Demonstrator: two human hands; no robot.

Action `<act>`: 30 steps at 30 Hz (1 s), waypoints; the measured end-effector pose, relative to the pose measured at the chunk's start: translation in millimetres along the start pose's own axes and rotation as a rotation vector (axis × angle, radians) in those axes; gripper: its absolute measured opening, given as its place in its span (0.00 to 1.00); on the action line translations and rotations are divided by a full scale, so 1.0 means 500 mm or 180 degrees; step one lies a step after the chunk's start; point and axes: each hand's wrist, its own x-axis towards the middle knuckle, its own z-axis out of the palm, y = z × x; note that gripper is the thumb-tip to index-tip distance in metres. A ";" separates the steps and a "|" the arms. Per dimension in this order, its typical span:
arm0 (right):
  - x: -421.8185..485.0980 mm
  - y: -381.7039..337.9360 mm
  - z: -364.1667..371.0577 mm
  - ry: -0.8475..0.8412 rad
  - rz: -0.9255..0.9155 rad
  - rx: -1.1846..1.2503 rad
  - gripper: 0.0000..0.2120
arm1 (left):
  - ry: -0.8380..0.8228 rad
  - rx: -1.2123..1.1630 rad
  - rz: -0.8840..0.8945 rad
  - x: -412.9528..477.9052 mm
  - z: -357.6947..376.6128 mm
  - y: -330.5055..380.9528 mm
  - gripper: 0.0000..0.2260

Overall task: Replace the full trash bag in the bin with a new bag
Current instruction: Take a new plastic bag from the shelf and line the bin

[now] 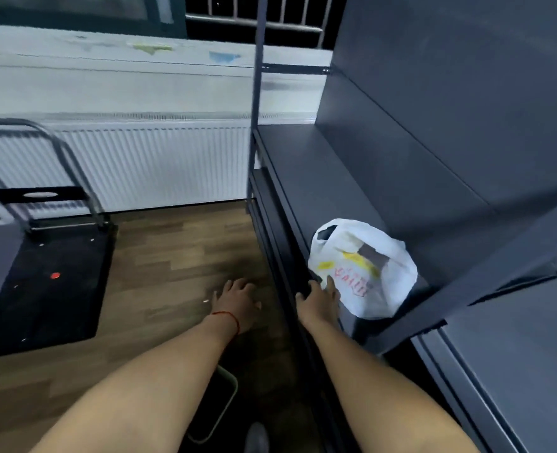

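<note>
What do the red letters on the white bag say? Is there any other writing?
Red print on the white bag: too blurred to read.
The pale label on the trolley: too blurred to read.
No other writing shows.

The bag is thin white plastic, crinkled and faintly glossy, printed in red and yellow. The shelf looks like smooth, matt dark-grey metal. The floor shows brown wood-grain planks. The radiator is white, ribbed painted metal.
</note>
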 end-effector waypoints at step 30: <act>0.259 0.055 0.002 0.1230 0.1169 0.0730 0.23 | -0.0167 -0.0414 0.0385 0.325 0.025 0.174 0.26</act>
